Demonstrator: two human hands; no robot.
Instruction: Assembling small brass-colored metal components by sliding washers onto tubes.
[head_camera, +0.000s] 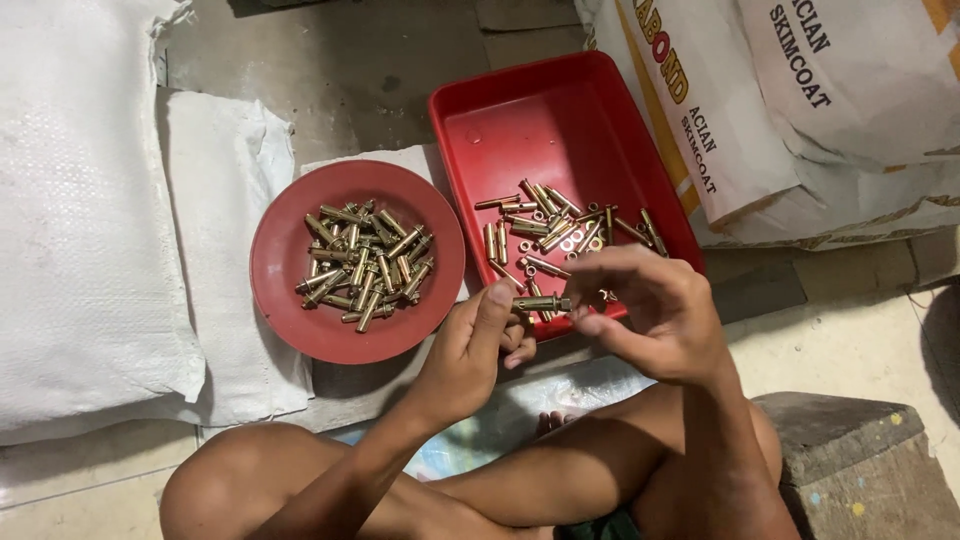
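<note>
Both hands meet over the red tray (500, 110): my left hand (470, 355) pinches a brass anchor bolt (540, 302), and my right hand (650, 315) pinches its end at 3 o'clock. I judge the fitting step is in hand; next needs a steady twist.

Soft, even, warm-toned light falls from above; shadows are faint, the view is sharp, and edges bow slightly outward.

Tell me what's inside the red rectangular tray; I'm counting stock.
The red tray holds loose brass-coloured bolts and washers at its near end. The hands cover its near edge, so anything there is hidden.
</note>
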